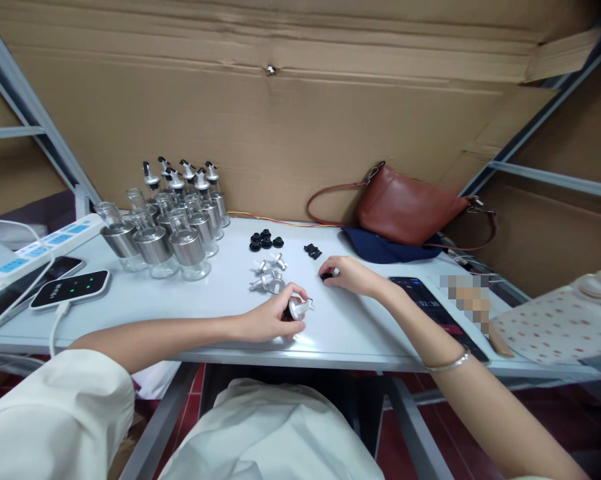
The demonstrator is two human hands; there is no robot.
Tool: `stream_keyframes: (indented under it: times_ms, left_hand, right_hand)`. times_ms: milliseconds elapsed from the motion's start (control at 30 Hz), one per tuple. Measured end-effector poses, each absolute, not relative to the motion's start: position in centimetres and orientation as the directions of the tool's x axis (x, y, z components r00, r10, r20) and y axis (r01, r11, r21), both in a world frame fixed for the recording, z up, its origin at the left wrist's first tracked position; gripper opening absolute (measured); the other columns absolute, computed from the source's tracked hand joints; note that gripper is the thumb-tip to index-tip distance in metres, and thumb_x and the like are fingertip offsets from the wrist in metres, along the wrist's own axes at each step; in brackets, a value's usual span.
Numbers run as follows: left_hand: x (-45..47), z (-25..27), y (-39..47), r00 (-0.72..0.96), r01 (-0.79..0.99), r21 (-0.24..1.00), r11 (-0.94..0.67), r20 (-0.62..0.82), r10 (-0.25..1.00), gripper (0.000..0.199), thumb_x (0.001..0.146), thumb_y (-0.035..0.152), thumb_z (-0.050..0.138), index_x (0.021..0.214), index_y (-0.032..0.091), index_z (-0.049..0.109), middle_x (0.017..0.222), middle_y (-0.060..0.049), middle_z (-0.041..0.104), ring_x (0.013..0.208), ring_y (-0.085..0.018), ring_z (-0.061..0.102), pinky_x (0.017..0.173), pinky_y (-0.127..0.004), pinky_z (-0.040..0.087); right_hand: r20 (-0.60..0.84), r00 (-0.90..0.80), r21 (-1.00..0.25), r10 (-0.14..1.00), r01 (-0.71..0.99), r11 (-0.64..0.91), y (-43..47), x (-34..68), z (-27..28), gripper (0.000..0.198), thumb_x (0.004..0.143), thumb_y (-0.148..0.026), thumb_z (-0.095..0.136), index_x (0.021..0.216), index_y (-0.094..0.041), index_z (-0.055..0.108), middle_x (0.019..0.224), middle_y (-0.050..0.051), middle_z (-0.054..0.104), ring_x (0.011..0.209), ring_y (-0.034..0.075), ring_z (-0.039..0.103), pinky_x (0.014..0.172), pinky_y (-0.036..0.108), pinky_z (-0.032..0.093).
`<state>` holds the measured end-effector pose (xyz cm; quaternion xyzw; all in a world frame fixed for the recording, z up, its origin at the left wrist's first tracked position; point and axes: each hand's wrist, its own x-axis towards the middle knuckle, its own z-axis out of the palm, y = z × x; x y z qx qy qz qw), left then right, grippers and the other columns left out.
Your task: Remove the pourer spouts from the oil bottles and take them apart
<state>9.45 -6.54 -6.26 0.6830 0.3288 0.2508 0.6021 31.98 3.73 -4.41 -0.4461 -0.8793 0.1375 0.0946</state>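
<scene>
My left hand [270, 321] is closed around a silver pourer spout [299, 308] with a black base, just above the table's front part. To its right, the fingers of my right hand [351, 275] are closed on a small black piece [325, 275] at the tabletop, partly hidden by the fingertips. Several loose silver spouts [265, 280] lie behind my left hand. Beyond those sits a cluster of black ring-shaped stoppers [265, 241]. A few small black pieces [312, 251] lie behind my right hand.
Glass bottles with steel sleeves [153, 245] crowd the left; rear ones carry spouts. Nearby are a power strip [55, 247] and a white-edged device [70, 289]. A brown handbag [405, 207] rests on dark blue cloth [365, 247]. A phone [430, 310] lies by my right forearm.
</scene>
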Motion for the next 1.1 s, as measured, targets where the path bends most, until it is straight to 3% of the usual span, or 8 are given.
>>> stream_keyframes:
  times_ms: [167,333,567,667,800,867,1000,1100]
  left_hand:
    - [9.4,-6.5,-6.5,0.663,0.152,0.986,-0.069,-0.050,0.747,0.035,0.078,0.018,0.053,0.105,0.022,0.032,0.074,0.007,0.046,0.056,-0.007,0.050,0.058,-0.022,0.040]
    - [9.4,-6.4,-6.6,0.651,0.155,0.985,-0.076,-0.044,0.758,0.033,0.076,0.019,0.054,0.097,0.022,0.029,0.075,0.007,0.043,0.051,-0.005,0.042,0.051,-0.020,0.036]
    - [9.6,-6.8,-6.9,0.634,0.166,0.945,-0.282,0.117,0.765,0.033,0.077,0.022,0.057,0.093,0.022,0.029,0.078,0.005,0.043,0.061,-0.007,0.041,0.055,-0.020,0.035]
    - [9.1,-7.5,-6.7,0.605,0.277,0.847,-0.454,0.213,0.767,0.034,0.083,0.033,0.055,0.103,0.020,0.031,0.081,0.001,0.048,0.059,-0.009,0.045,0.055,-0.024,0.037]
    - [8.0,-7.4,-5.8,0.646,0.407,0.592,-0.696,0.352,0.678,0.032,0.086,0.043,0.052,0.103,0.018,0.044,0.096,-0.009,0.055,0.072,-0.017,0.054,0.064,-0.029,0.041]
    - [7.7,-6.7,-5.3,0.700,0.423,0.512,-0.748,0.340,0.628,0.030,0.085,0.047,0.053,0.094,0.018,0.052,0.089,-0.009,0.057,0.072,-0.019,0.054,0.065,-0.030,0.040]
    - [7.7,-5.3,-5.0,0.766,0.424,0.446,-0.788,0.287,0.575,0.032,0.084,0.051,0.053,0.077,0.019,0.056,0.073,-0.006,0.053,0.067,-0.018,0.049,0.065,-0.030,0.037]
    - [7.8,-4.8,-4.8,0.764,0.461,0.379,-0.803,0.292,0.576,0.032,0.085,0.050,0.050,0.076,0.020,0.057,0.071,-0.006,0.053,0.066,-0.018,0.047,0.064,-0.031,0.034]
  right_hand:
    - [0.166,-0.528,-0.347,0.833,0.760,0.550,1.3,31.3,-3.4,0.010,0.079,-0.020,0.060,0.087,-0.015,0.065,0.091,0.010,0.066,0.086,0.022,0.061,0.081,0.033,0.045]
    - [0.188,-0.502,-0.648,0.844,0.582,0.491,-5.2,28.0,-4.6,0.028,0.095,-0.037,0.035,0.085,-0.020,0.054,0.077,0.002,0.061,0.069,0.016,0.056,0.065,0.027,0.041]
    - [0.262,-0.395,-0.826,0.880,0.380,0.417,-8.1,26.0,-7.7,0.035,0.091,-0.047,0.040,0.069,-0.021,0.043,0.060,-0.003,0.046,0.056,0.012,0.041,0.056,0.025,0.033]
    - [0.201,-0.406,-0.926,0.891,0.219,0.309,-7.5,26.6,-7.7,0.048,0.089,-0.059,0.037,0.059,-0.021,0.038,0.054,-0.004,0.039,0.051,0.011,0.035,0.052,0.025,0.031]
    - [0.083,-0.470,-0.989,0.879,0.071,0.131,-7.3,27.0,-7.7,0.052,0.085,-0.065,0.042,0.061,-0.020,0.044,0.053,-0.003,0.045,0.050,0.010,0.039,0.052,0.025,0.033]
    - [0.033,-0.514,-0.999,0.857,-0.004,0.036,-7.4,27.0,-7.9,0.051,0.081,-0.066,0.047,0.061,-0.020,0.043,0.052,-0.005,0.041,0.047,0.009,0.036,0.049,0.024,0.031]
    - [-0.042,-0.588,-0.985,0.808,-0.112,-0.132,-7.5,27.0,-8.0,0.054,0.076,-0.066,0.055,0.057,-0.021,0.033,0.050,-0.010,0.022,0.043,0.005,0.015,0.041,0.022,0.012]
    - [0.013,-0.572,-0.990,0.820,-0.120,-0.068,-7.6,27.0,-7.7,0.054,0.078,-0.065,0.055,0.056,-0.021,0.031,0.051,-0.009,0.023,0.045,0.006,0.016,0.042,0.023,0.012]
